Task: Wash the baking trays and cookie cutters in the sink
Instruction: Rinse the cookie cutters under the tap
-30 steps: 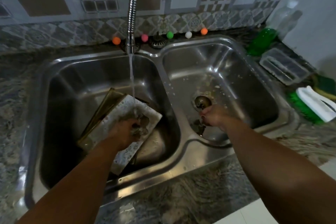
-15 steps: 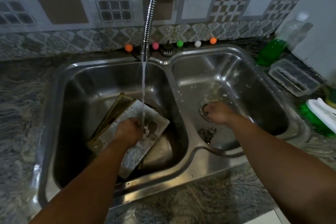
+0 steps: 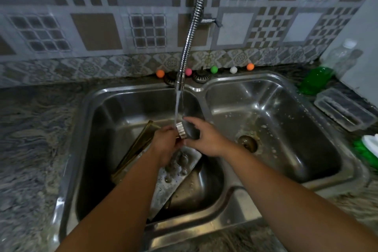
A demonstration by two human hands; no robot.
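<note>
Body in view: two arms only, entering from the bottom edge.

Left forearm [image 3: 122, 200]: bare skin over its whole visible length, from the frame edge up to the wrist. Broad at the bottom edge, tapering toward the wrist; the wide-angle lens exaggerates this taper.

Right forearm [image 3: 286, 196]: likewise bare along all that shows, thick at the lower right corner, narrowing to the wrist. Smooth outline, slightly soft from blur.

Left hand [image 3: 165, 143]: bare; back of hand and knuckles visible, fingers largely hidden from this view.

Right hand [image 3: 206, 141]: bare; back of hand visible, thumb and fingers [image 3: 191, 119] distinguishable. Nail detail too blurred to record.
</note>
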